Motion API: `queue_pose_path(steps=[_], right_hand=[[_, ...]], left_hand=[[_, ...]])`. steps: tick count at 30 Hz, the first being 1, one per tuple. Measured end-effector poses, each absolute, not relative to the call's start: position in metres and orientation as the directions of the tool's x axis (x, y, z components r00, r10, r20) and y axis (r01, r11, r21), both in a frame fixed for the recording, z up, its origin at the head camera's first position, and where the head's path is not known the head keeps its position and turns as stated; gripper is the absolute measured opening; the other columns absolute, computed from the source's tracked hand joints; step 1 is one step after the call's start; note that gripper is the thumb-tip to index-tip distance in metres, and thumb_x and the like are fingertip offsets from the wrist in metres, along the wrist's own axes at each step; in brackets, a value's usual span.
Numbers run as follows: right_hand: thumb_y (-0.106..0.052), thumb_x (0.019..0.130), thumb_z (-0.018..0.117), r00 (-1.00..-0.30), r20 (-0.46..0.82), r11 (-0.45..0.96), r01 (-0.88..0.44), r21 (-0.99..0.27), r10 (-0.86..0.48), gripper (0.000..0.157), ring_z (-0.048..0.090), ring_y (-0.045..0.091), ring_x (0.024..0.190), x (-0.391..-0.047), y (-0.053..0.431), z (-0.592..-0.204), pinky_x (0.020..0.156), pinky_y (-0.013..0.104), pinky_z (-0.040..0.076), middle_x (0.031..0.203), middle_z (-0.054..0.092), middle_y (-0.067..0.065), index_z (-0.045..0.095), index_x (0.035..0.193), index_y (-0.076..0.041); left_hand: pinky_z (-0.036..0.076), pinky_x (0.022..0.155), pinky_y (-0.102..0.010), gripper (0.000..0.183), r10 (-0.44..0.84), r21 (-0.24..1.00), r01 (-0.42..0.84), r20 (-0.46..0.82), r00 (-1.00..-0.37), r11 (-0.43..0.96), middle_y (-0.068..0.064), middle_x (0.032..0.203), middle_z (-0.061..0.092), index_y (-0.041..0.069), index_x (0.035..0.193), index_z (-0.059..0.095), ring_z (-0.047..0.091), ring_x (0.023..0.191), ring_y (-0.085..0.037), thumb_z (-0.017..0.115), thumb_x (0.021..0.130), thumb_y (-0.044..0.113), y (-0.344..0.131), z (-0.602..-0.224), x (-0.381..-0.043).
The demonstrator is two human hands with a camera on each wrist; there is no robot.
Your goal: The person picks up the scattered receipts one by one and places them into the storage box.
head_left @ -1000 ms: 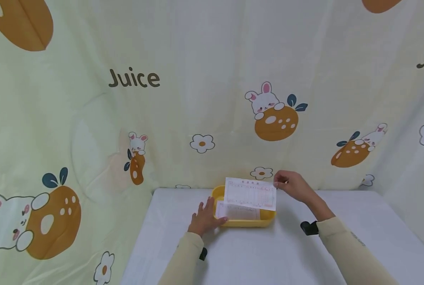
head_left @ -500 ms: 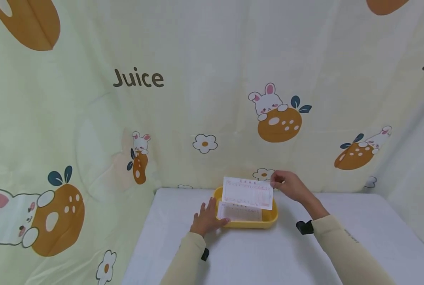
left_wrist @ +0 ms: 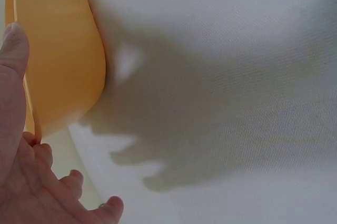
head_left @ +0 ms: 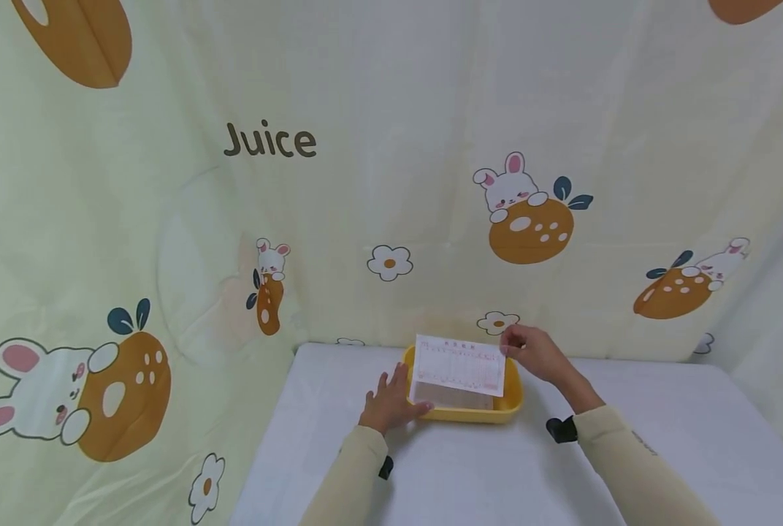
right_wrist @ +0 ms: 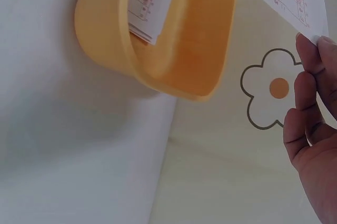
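Observation:
My right hand (head_left: 535, 353) pinches the right edge of a printed paper form (head_left: 459, 365) between thumb and fingertips. The form hangs slightly tilted over a yellow plastic basket (head_left: 473, 416). Inside the basket lies a small stack of similar forms (right_wrist: 150, 8), seen in the right wrist view and mostly covered by the held one in the head view. My left hand (head_left: 390, 401) rests with spread fingers at the basket's left end. Its thumb (left_wrist: 16, 50) lies along the rim, and the outer fingers stand off the basket.
The basket stands on a white-covered table (head_left: 470, 475), near its back edge. Behind the table hangs a pale curtain (head_left: 339, 204) printed with rabbits, oranges and flowers. A black strap device (head_left: 562, 429) sits on my right wrist.
The held form has come down a little and covers more of the stack in the basket. The left hand keeps its place at the basket. The whole view has shifted slightly.

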State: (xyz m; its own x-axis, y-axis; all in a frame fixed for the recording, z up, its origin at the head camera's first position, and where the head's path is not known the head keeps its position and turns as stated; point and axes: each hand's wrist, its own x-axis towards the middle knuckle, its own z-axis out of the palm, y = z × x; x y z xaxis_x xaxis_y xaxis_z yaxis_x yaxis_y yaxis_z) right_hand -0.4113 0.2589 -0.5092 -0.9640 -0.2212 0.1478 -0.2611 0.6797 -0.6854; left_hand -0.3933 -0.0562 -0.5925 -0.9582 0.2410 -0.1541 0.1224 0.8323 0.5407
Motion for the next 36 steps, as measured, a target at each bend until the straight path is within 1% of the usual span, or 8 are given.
queue_pose_path(steps=[8, 17, 23, 31, 36], right_hand=[[0.004, 0.102, 0.067, -0.966, 0.135, 0.686, -0.251, -0.683, -0.219, 0.008, 0.059, 0.027, 0.090, -0.411, 0.258, -0.522, 0.082, 0.040, 0.057, 0.092, 0.065, 0.006, 0.067, 0.101, -0.003], [0.003, 0.101, 0.068, -0.975, 0.101, 0.689, -0.210, -0.693, -0.195, 0.007, 0.060, 0.027, 0.090, -0.410, 0.258, -0.541, 0.081, 0.035, 0.057, 0.093, 0.066, 0.006, 0.068, 0.102, -0.003], [0.003, 0.101, 0.070, -0.976, 0.106, 0.695, -0.208, -0.688, -0.188, 0.008, 0.058, 0.027, 0.087, -0.410, 0.256, -0.555, 0.079, 0.037, 0.057, 0.091, 0.065, 0.006, 0.068, 0.101, -0.005], [0.006, 0.099, 0.069, -0.976, 0.103, 0.707, -0.210, -0.676, -0.191, 0.008, 0.058, 0.025, 0.085, -0.408, 0.251, -0.571, 0.076, 0.036, 0.056, 0.090, 0.064, 0.005, 0.068, 0.100, -0.001], [0.004, 0.099, 0.070, -0.972, 0.113, 0.714, -0.227, -0.662, -0.204, 0.005, 0.057, 0.024, 0.083, -0.406, 0.246, -0.575, 0.075, 0.037, 0.054, 0.089, 0.063, 0.005, 0.068, 0.099, -0.001]], left_hand=[[0.028, 0.120, -0.071, 0.105, 0.231, 0.533, 0.118, -0.150, -0.961, 0.838, -0.010, 0.175, 0.030, 0.011, 0.169, 0.026, 0.026, 0.159, -0.041, 0.078, 0.093, 0.061, -0.054, -0.594, -0.392], [0.025, 0.122, -0.070, 0.106, 0.229, 0.550, 0.106, -0.160, -0.960, 0.829, -0.010, 0.175, 0.029, 0.011, 0.170, 0.024, 0.024, 0.159, -0.041, 0.077, 0.093, 0.061, -0.054, -0.597, -0.394], [0.025, 0.122, -0.070, 0.105, 0.233, 0.548, 0.110, -0.160, -0.959, 0.829, -0.009, 0.175, 0.029, 0.011, 0.170, 0.023, 0.023, 0.160, -0.040, 0.076, 0.094, 0.061, -0.054, -0.599, -0.395], [0.026, 0.121, -0.071, 0.105, 0.244, 0.547, 0.124, -0.152, -0.958, 0.828, -0.010, 0.175, 0.029, 0.011, 0.170, 0.024, 0.025, 0.159, -0.042, 0.077, 0.093, 0.059, -0.056, -0.596, -0.395], [0.026, 0.121, -0.071, 0.105, 0.245, 0.554, 0.121, -0.156, -0.957, 0.824, -0.011, 0.175, 0.028, 0.010, 0.170, 0.024, 0.024, 0.159, -0.042, 0.077, 0.093, 0.059, -0.056, -0.593, -0.393]])
